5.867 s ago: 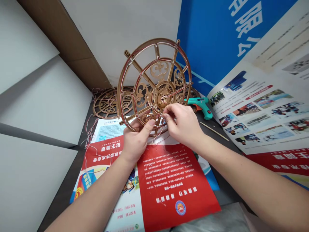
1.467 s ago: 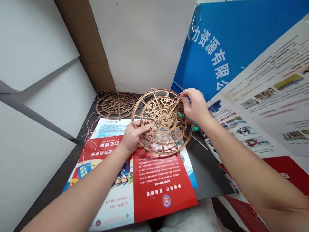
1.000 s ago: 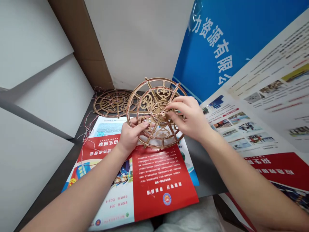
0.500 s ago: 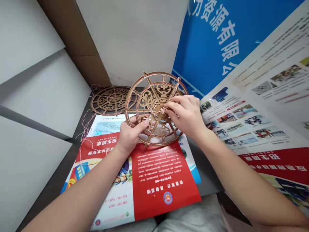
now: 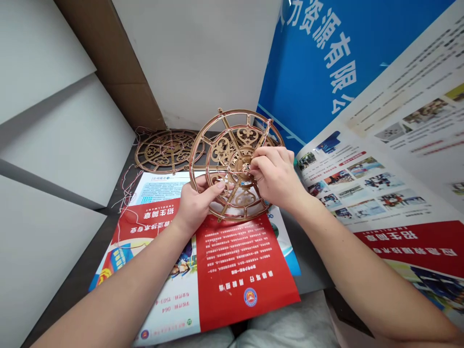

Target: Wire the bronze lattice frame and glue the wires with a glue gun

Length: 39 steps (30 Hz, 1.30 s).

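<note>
An openwork gold-coloured wheel (image 5: 222, 150) with a scrolled pattern stands tilted above the red leaflet. My left hand (image 5: 198, 205) is shut on its lower left rim, with the thumb across the spokes. My right hand (image 5: 275, 176) sits at the wheel's hub, its fingertips pinched on a thin pale thread (image 5: 242, 170). What the pinch holds is partly hidden by the fingers. Behind the wheel, a flat matching fretwork disc (image 5: 168, 152) lies on the dark tabletop, with loose pink threads (image 5: 125, 195) trailing from it.
A red and white printed leaflet (image 5: 232, 270) lies under my hands on the dark tabletop (image 5: 311, 256). A large printed poster (image 5: 377, 179) curves up on the right, with a blue board (image 5: 308, 87) behind it. White panels (image 5: 47, 111) stand on the left.
My right hand has moved in from the wheel's upper right edge to its hub and now pinches there. The wheel has turned and tilted slightly, and the view has shifted a little.
</note>
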Motion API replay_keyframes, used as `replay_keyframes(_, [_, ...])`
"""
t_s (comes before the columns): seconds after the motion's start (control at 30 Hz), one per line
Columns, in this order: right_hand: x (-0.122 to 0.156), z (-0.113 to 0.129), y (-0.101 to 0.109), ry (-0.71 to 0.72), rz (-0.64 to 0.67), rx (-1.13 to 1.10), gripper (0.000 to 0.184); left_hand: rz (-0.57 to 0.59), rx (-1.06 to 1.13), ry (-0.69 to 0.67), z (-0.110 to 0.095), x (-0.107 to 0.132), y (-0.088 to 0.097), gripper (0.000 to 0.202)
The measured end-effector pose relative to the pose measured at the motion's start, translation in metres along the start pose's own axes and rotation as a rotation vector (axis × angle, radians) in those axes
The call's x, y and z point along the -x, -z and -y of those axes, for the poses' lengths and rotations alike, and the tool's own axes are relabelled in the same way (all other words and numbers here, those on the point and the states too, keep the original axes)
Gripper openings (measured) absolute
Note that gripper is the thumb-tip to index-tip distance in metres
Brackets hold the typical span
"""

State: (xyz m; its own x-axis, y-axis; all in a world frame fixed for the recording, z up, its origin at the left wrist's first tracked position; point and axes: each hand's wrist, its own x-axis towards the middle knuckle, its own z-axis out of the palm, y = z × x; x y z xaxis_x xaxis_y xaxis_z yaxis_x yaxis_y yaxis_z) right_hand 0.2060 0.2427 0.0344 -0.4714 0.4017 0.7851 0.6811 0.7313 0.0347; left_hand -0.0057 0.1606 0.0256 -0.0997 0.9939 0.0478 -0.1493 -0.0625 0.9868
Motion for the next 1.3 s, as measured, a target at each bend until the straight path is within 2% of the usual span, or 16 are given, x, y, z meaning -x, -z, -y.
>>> replay_keyframes(0.2, [0.003,-0.002,0.003,-0.018,0.041,-0.023,0.017,-0.02,0.016,-0.023,-0.001,-0.002,0.001,0.05])
replay_keyframes(0.53, [0.003,-0.004,0.0,0.015,-0.019,-0.071,0.01,-0.04,0.017,-0.01,0.0,-0.003,0.001,0.055])
replay_keyframes(0.67, [0.002,-0.003,0.0,0.032,-0.03,-0.116,0.007,-0.037,0.024,-0.016,0.001,-0.004,0.002,0.05])
replay_keyframes(0.93, [0.001,0.002,0.0,0.113,-0.057,-0.254,0.014,-0.028,0.026,-0.009,0.002,-0.003,0.001,0.05])
replay_keyframes(1.03, [0.001,0.001,0.001,0.052,-0.076,-0.281,0.009,-0.031,0.035,0.006,0.002,-0.003,0.0,0.052])
replay_keyframes(1.13, [0.001,-0.003,0.001,-0.072,-0.104,-0.194,0.007,-0.03,0.021,0.012,0.0,-0.002,0.0,0.055])
replay_keyframes(1.3, [0.003,-0.009,-0.001,-0.191,-0.042,-0.063,0.014,-0.04,0.008,0.017,-0.001,0.0,-0.002,0.057])
